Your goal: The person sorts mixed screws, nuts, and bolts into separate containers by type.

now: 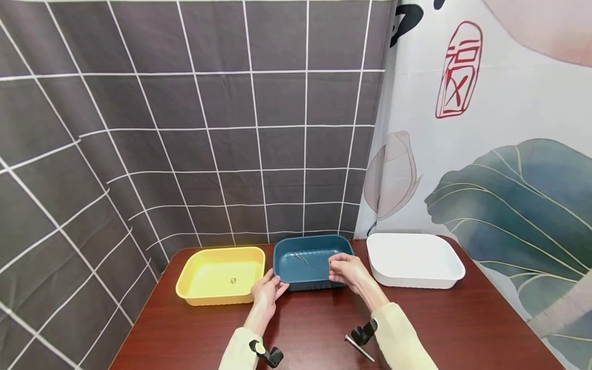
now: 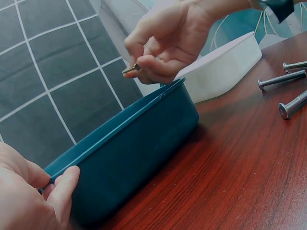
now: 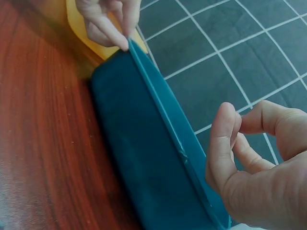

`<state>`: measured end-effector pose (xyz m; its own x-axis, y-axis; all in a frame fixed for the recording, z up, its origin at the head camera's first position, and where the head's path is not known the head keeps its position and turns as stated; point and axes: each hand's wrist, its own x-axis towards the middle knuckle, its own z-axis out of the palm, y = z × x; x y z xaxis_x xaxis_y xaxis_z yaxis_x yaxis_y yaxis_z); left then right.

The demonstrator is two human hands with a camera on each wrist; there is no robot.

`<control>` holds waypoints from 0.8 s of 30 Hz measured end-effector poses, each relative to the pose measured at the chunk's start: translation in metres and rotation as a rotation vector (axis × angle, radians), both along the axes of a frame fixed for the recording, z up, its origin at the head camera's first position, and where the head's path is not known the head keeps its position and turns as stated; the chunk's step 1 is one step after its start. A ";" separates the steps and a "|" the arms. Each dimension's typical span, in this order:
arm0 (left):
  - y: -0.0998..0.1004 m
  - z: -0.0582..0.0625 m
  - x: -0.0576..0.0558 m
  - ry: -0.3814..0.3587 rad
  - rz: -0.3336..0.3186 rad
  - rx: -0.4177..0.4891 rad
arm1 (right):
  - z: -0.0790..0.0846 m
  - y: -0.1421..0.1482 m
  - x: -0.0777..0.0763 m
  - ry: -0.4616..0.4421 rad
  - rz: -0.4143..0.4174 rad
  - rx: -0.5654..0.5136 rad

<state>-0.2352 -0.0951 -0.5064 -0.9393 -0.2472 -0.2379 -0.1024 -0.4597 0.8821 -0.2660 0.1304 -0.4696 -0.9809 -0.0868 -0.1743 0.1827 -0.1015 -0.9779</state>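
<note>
A small brass-coloured screw (image 2: 129,70) is held above the right part of the blue bin, higher than its rim. In the left wrist view its long axis lies nearly level, one end pointing left and dipping slightly, the other end against the fingers; which end is the head is too small to tell. The right hand (image 1: 350,271) has a narrow grip on it — thumb and fingertips pinched together — and the right wrist view hides the screw behind them.

Below, the blue bin (image 1: 310,285) stands upright with its long side running left to right; thin brass pieces (image 1: 302,259) lie slanted on its floor. The left hand (image 1: 265,295) pinches the rim at its near left corner, thumb and fingers on either side of the wall.

Left of it stands the yellow bin (image 1: 222,300), a small round brass piece (image 1: 233,280) on its floor; to the right is the white bin (image 1: 416,281). On the red-brown surface (image 1: 314,318) a silver bolt (image 1: 359,348) lies near the right sleeve — the left wrist view shows three. Behind hangs a grey gridded cloth (image 1: 277,97).
</note>
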 end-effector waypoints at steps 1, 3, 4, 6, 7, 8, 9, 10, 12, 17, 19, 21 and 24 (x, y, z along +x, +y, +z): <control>0.000 0.000 0.000 0.000 0.001 0.001 | 0.000 -0.001 -0.002 -0.002 -0.007 -0.004; 0.000 0.000 0.000 0.005 0.000 0.002 | 0.000 -0.002 -0.006 0.002 -0.016 -0.010; 0.000 0.000 0.000 0.005 0.001 0.004 | 0.000 -0.002 -0.007 0.001 -0.025 -0.015; 0.000 0.000 0.000 0.005 0.002 0.006 | 0.000 -0.003 -0.010 0.004 -0.047 -0.034; 0.000 0.000 0.000 0.006 0.002 0.007 | 0.000 -0.003 -0.011 0.007 -0.058 -0.046; 0.000 0.000 0.000 0.007 0.002 0.007 | 0.000 -0.004 -0.012 0.012 -0.067 -0.055; 0.000 0.001 0.000 0.007 0.004 0.007 | 0.000 -0.004 -0.012 0.010 -0.082 -0.068; 0.000 0.001 0.000 0.003 0.005 0.006 | -0.001 -0.004 -0.012 0.014 -0.090 -0.072; 0.000 0.001 -0.001 0.009 0.010 0.007 | -0.001 -0.003 -0.012 0.024 -0.101 -0.084; 0.000 0.001 -0.002 0.024 0.007 0.015 | 0.001 0.001 -0.006 0.040 -0.111 -0.087; 0.000 0.001 -0.002 0.026 0.001 0.017 | 0.002 0.003 -0.002 0.043 -0.108 -0.082; 0.000 0.001 -0.002 0.030 -0.002 0.016 | 0.002 0.005 0.002 0.048 -0.097 -0.077; 0.000 0.000 -0.001 0.027 -0.004 0.016 | 0.003 0.009 0.011 0.045 -0.086 -0.076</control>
<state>-0.2366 -0.0951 -0.5063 -0.9463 -0.2401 -0.2166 -0.0807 -0.4733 0.8772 -0.2555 0.1398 -0.4670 -0.9920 -0.0128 -0.1256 0.1257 -0.1895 -0.9738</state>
